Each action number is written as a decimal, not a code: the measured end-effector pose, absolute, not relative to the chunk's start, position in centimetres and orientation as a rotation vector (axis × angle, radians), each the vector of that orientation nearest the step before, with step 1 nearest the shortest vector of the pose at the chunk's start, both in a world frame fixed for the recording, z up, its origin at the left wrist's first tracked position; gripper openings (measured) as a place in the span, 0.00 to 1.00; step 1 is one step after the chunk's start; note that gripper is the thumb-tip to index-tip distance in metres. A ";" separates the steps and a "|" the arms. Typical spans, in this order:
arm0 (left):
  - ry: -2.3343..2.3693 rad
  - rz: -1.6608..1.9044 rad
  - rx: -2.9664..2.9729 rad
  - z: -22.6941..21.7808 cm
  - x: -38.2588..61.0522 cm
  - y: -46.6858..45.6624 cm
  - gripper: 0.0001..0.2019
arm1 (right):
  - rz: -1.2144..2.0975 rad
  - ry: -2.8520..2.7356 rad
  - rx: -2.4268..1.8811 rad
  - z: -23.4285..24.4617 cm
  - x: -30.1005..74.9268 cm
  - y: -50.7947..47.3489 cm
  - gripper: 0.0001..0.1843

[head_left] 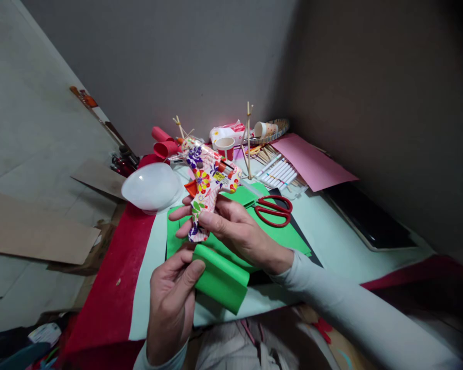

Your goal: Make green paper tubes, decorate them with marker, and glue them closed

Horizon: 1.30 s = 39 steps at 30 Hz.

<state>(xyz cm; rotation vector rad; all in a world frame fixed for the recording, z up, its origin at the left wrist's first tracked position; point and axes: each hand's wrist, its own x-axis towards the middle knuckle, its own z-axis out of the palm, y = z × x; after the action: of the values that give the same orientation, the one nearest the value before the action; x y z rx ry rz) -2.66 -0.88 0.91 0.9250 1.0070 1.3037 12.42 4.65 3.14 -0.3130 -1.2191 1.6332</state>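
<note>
My left hand (175, 293) pinches a piece of green paper (221, 280) at its left edge, thumb on top. The paper is curled into a loose roll above the table's front edge. My right hand (239, 231) holds a glue gun (206, 180) with a flower pattern, thumb against the handle and other fingers behind it. The gun's orange trigger (191, 188) faces left, and its nozzle points up and away from me. Red-handled scissors (274, 210) lie on green sheets (289, 239) just beyond my right wrist; their blades are partly hidden.
A white bowl-like piece (150, 186) sits at the table's left. Behind are red paper tubes (164, 149), a paper cup (226, 146), tied sticks (248, 149) and markers (278, 172). Pink paper (312, 162) and a dark flat panel (366, 216) lie right, near the wall.
</note>
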 end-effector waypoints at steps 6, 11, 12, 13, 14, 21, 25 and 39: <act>1.016 1.288 0.937 0.7 -2.8 -0.8 0.12 | 1.605 -1.245 -0.315 2.9 12.4 4.7 0.18; 1.035 1.298 0.930 0.5 -3.0 -0.9 0.12 | 1.603 -1.232 -0.322 3.5 12.5 4.5 0.14; 1.037 1.300 0.930 0.4 -3.0 -0.9 0.12 | 1.611 -1.228 -0.326 3.6 12.5 4.4 0.14; 1.037 1.301 0.930 0.4 -3.1 -0.9 0.12 | 1.617 -1.226 -0.328 3.7 12.5 4.4 0.14; 1.037 1.301 0.929 0.4 -3.1 -0.9 0.12 | 1.621 -1.224 -0.330 3.7 12.5 4.4 0.15; 1.053 1.297 0.903 0.3 -3.5 -0.7 0.14 | 1.650 -1.233 -0.321 2.6 12.5 4.7 0.17; 1.147 1.363 0.867 0.1 -5.6 -0.8 0.16 | 1.612 -1.129 -0.313 2.0 12.3 5.0 0.16; 1.469 1.889 1.150 -1.7 -10.1 -0.2 0.06 | 1.614 -1.138 -0.734 2.4 12.6 3.2 0.16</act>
<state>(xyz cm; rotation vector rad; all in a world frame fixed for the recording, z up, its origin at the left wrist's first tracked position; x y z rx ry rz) -10.09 -0.25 -1.66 1.1500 1.4687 1.8894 12.57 3.21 2.44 -0.7341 -1.1382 1.6142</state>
